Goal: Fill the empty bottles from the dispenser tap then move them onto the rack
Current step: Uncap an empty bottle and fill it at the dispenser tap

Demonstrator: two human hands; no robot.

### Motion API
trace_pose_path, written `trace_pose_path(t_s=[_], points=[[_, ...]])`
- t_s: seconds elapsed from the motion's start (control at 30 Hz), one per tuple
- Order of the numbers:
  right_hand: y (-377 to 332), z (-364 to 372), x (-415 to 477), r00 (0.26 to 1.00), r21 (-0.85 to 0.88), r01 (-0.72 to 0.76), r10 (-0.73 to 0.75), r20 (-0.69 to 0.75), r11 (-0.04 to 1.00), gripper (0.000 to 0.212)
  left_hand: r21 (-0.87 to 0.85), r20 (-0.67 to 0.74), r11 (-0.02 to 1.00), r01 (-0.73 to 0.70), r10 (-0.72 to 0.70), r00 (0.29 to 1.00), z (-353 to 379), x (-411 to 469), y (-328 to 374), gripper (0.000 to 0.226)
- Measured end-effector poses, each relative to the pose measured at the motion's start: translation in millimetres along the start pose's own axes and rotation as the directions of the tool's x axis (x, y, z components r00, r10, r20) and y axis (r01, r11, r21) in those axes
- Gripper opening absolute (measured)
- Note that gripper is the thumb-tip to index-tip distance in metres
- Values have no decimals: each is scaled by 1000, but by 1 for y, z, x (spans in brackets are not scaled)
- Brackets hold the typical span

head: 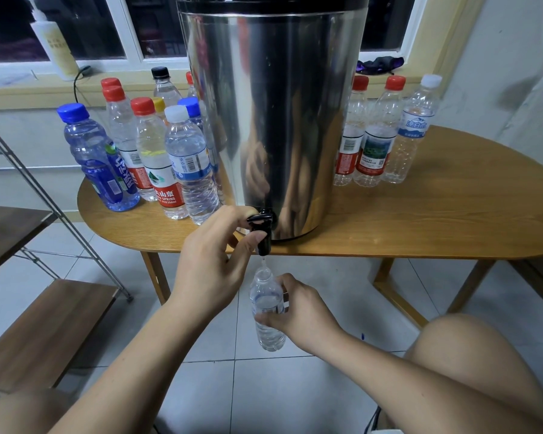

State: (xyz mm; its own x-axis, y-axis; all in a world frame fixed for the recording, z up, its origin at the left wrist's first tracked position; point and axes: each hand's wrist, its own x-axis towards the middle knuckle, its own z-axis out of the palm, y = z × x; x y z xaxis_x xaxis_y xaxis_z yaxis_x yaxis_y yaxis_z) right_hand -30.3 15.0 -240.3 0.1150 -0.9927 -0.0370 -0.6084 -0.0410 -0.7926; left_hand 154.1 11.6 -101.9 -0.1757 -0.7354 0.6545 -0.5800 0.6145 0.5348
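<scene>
1. We see our left hand (213, 270) and right hand (298, 311) bare, with slender fingers.
2. Our left thumbnail (259, 236) is short and plain.
3. Our left forearm (132, 355) and right forearm (389, 364) are bare along all we see.
4. Our right knee (458, 343) and left leg (22, 411) are bare too, rounded at the lower corners.

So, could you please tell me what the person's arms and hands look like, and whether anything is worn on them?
Both arms are bare as far as the view shows: no sleeves. The left hand and right hand wear no gloves, and no ring, watch or bracelet is visible.
</scene>
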Motion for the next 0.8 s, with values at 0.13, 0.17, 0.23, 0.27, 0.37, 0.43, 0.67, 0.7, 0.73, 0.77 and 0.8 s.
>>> trace_pose_path(t_s=[0.13,0.17,0.23,0.27,0.37,0.43,0.67,0.7,0.73,0.77,0.8], points=[[1,1,0,1000,-15,1,-1,3,1000,55,-4,5,1000,-7,7,1000,0,0,-1,21],[1,1,1,1000,-17,0,0,4,1000,55,-5,8,1000,-10,10,1000,0,1,-1,20],[1,1,1,1000,-16,-1,1,3,1000,56,0,6,1000,-9,9,1000,0,1,-1,21],[1,1,1,1000,-16,-1,2,4,1000,56,3,4,1000,-5,5,1000,-1,0,0,21],[1,1,1,1000,-21,1,-1,9,1000,55,10,5,1000,1,-1,1000,-1,0,0,20],[1,1,1,1000,-16,5,-5,5,1000,54,8,3,1000,-3,2,1000,0,0,-1,19],[1,1,1,1000,-18,-2,2,1,1000,55,10,3,1000,-8,8,1000,0,0,-2,18],[1,1,1,1000,-17,-3,3,1,1000,55,10,2,1000,-9,9,1000,1,0,-2,17],[1,1,1,1000,-16,-6,6,2,1000,55,10,0,1000,-11,11,1000,1,0,-3,17],[1,2,1,1000,-14,-8,8,1,1000,56,10,-2,1000,-13,13,1000,1,0,-3,17],[1,2,1,1000,-13,-9,9,1,1000,56,7,-3,1000,-14,14,1000,1,0,-3,17]])
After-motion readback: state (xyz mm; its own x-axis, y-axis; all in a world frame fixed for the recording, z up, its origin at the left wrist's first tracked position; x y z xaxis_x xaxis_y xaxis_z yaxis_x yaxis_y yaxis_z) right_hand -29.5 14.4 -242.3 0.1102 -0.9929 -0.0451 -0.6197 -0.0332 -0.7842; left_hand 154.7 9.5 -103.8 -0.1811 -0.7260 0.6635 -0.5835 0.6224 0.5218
